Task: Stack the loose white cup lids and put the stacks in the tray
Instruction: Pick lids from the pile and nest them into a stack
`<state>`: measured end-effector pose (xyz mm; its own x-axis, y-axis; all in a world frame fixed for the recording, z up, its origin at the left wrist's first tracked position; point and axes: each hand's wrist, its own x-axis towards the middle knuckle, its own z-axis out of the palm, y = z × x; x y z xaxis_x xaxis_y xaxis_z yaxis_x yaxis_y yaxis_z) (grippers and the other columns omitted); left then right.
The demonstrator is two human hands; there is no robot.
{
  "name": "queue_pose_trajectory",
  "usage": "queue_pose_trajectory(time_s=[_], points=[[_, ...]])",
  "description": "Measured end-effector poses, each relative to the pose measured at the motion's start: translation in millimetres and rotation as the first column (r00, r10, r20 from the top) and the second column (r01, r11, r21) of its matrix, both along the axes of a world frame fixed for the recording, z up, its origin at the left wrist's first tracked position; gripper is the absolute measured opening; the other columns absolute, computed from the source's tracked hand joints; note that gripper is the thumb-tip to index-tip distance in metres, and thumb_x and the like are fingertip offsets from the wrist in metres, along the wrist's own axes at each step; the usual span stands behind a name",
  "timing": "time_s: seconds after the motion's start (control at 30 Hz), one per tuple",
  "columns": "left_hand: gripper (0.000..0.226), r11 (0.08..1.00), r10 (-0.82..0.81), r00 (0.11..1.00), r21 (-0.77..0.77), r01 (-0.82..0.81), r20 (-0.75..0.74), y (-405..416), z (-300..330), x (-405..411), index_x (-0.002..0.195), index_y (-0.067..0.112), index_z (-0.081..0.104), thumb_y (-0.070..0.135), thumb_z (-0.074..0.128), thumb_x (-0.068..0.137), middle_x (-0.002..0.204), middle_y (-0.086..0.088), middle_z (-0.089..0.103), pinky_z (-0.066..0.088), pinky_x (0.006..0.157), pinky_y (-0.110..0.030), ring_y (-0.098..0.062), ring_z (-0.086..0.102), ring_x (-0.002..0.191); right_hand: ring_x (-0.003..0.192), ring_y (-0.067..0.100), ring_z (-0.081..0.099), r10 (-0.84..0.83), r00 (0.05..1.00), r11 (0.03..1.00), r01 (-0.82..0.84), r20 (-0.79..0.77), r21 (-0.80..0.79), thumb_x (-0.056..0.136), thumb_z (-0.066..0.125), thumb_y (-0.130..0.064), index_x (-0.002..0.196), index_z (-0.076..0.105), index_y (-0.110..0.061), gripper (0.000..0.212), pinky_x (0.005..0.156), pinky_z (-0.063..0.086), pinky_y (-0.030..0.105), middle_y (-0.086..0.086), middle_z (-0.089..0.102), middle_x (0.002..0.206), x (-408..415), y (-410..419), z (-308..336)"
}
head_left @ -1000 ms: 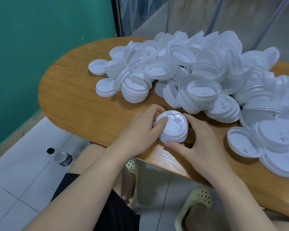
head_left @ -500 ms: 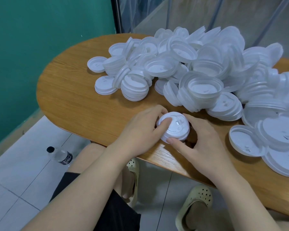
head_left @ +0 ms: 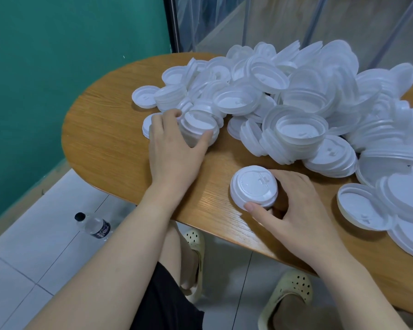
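Fingers (head_left: 253, 207) of my right hand (head_left: 301, 210) curl round the short stack of white plastic cup lids (head_left: 253, 186) that sits dome-up on the oval wooden table (head_left: 105, 129), close to its near edge; the thumb presses the stack's near rim and the other fingers wrap the side away from me, so the grip holds it steady against the wood. Farther out and to the left, my left hand (head_left: 174, 148) lies spread over a second small stack of white lids (head_left: 199, 126) at the near-left fringe of the heap, thumb against its right side and fingertips over its far-left side, gripping it loosely. Beyond both hands the big loose pile of white cup lids (head_left: 296, 96) covers most of the far and right parts of the table, some nested in short runs, many tilted or upside down.

I judge this to be the gathering step: one stack is squared up near me and another is being taken to join it. Next, I would lift the left stack, bring it over the near one with rims lined up and the same way up, and press them together. No tray is in view, so I cannot tell where the finished stack will go.
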<state>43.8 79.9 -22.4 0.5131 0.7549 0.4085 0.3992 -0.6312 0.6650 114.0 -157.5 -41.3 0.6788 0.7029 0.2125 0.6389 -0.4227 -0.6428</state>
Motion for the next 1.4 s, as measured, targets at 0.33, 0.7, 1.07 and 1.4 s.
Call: queue_pose_trajectory(time_s=[0.33, 0.7, 1.07, 1.4], points=[[0.075, 0.998, -0.028, 0.999, -0.063, 0.026, -0.031, 7, 1, 13, 0.13, 0.022, 0.058, 0.06, 0.083, 0.071, 0.122, 0.007, 0.057, 0.042, 0.107, -0.04, -0.019, 0.051, 0.122, 0.117, -0.017, 0.037, -0.012, 1.0, 0.999, 0.013, 0.012, -0.039, 0.069, 0.073, -0.072, 0.138, 0.048, -0.041, 0.079, 0.096, 0.026, 0.003, -0.038, 0.043, 0.123, -3, 1, 7], [0.061, 0.933, -0.128, 0.954, -0.292, 0.208, 0.27, -12, 10, -37, 0.13, 0.035, 0.059, 0.051, 0.085, 0.077, 0.123, 0.026, 0.064, 0.044, 0.096, -0.012, 0.005, 0.057, 0.119, 0.119, -0.023, 0.036, -0.016, 0.999, 1.0, 0.016, -0.029, 0.004, 0.07, 0.08, -0.06, 0.13, 0.05, -0.048, 0.069, 0.099, 0.021, -0.001, -0.046, 0.044, 0.12, -3, 0, 5], [0.06, 0.716, -0.64, 0.768, -0.34, 0.609, 0.027, -60, 10, -34, 0.132, 0.04, 0.058, 0.039, 0.083, 0.077, 0.124, 0.025, 0.066, 0.044, 0.1, -0.016, -0.001, 0.059, 0.12, 0.12, -0.005, 0.047, -0.011, 0.996, 0.999, 0.014, -0.092, 0.035, 0.07, 0.083, -0.061, 0.136, 0.055, -0.043, 0.074, 0.101, 0.039, 0.021, -0.028, 0.057, 0.126, 1, -1, 5], [0.067, 0.745, -0.659, 0.729, -0.301, 0.596, -0.187, -57, -3, -25, 0.138, 0.044, 0.053, 0.057, 0.073, 0.075, 0.133, 0.026, 0.058, 0.039, 0.115, -0.033, 0.002, 0.048, 0.13, 0.121, -0.001, 0.045, -0.058, 0.989, 0.998, 0.058, -0.135, 0.002, 0.066, 0.079, -0.066, 0.148, 0.042, -0.041, 0.094, 0.098, 0.034, 0.017, -0.023, 0.05, 0.127, 0, -2, 4]])
